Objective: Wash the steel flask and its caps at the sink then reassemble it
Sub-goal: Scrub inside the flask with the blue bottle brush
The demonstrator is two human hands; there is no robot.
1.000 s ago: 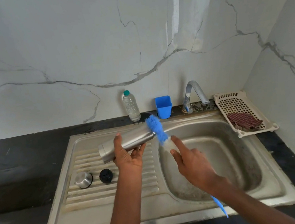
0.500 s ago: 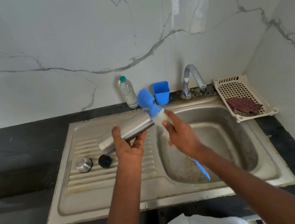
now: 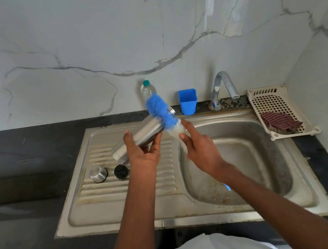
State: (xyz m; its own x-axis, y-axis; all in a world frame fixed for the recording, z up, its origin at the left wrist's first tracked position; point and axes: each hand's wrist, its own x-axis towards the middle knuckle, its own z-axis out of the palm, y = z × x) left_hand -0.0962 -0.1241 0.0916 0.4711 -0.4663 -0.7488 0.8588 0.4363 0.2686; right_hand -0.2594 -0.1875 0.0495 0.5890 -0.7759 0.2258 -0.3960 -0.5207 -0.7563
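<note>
left hand [image 3: 144,153] grips the tilted steel flask [image 3: 138,138] — right hand [image 3: 201,150] grips the blue brush [image 3: 160,112] at its mouth.

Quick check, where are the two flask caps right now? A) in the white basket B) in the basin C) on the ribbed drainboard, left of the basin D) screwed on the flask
C: the steel cap and the black cap sit side by side on the drainboard, below the flask held in the left hand.

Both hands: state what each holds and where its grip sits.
Left hand grips the steel flask around its middle. Right hand grips the blue bottle brush just below its bristles.
</note>
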